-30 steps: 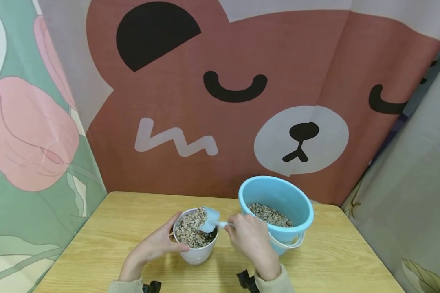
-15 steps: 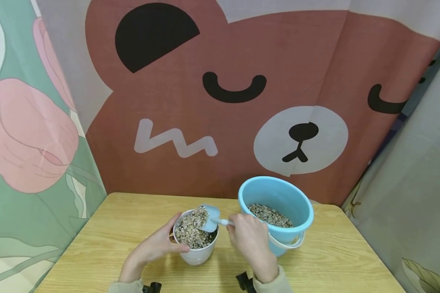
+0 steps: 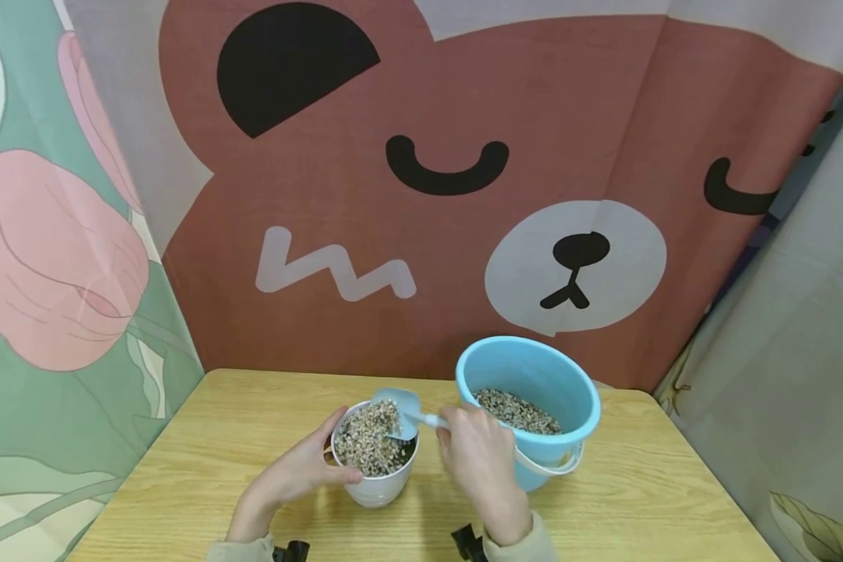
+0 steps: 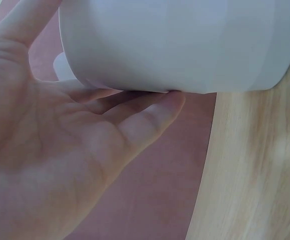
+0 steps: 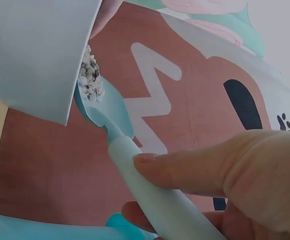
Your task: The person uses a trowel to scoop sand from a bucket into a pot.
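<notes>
The left hand (image 3: 291, 476) wraps its fingers and thumb around the side of a white cup (image 3: 379, 484) and holds it. The cup stands on the wooden table (image 3: 204, 460), close to the near edge and about in the middle. It is full of small gray and brown pebbles (image 3: 368, 441), heaped above the rim. The right hand (image 3: 478, 460) pinches the white handle of a little blue scoop (image 3: 402, 412), with the thumb pressed on top and the other fingers curled under it. The scoop's blue end sits over the far right side of the cup, and some pebbles lie on it. Just to the right of the cup stands a blue bucket (image 3: 534, 375), nearer the back edge of the table, with more pebbles in its bottom. Behind the table hangs a cloth with a big brown bear face (image 3: 464, 195).
</notes>
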Demonstrator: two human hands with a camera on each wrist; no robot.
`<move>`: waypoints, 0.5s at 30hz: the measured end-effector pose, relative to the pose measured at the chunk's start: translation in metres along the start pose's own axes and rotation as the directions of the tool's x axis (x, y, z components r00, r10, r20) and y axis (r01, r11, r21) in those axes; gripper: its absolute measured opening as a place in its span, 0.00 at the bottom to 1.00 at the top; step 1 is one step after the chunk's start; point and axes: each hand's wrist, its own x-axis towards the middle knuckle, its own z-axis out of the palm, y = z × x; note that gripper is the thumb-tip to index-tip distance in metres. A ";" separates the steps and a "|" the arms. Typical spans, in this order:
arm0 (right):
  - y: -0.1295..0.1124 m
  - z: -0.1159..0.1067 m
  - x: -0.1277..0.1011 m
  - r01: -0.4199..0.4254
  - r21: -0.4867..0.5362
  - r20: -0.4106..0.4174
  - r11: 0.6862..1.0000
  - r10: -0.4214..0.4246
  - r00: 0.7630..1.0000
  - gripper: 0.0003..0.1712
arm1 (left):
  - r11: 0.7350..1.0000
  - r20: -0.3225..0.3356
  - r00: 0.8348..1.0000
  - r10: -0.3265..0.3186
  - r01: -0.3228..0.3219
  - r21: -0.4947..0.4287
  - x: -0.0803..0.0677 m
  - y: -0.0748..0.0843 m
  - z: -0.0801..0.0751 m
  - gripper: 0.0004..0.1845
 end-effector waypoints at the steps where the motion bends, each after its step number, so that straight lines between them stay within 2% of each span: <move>1: 0.000 0.000 0.000 -0.002 -0.002 -0.004 1.000 0.002 1.000 0.05 | 1.000 0.001 1.000 -0.001 0.001 0.000 0.000 0.000 0.000 0.61; 15: -0.002 0.003 0.000 0.019 -0.020 -0.081 1.000 -0.021 0.997 0.13 | 1.000 -0.002 1.000 -0.006 0.006 -0.006 0.000 -0.002 0.000 0.61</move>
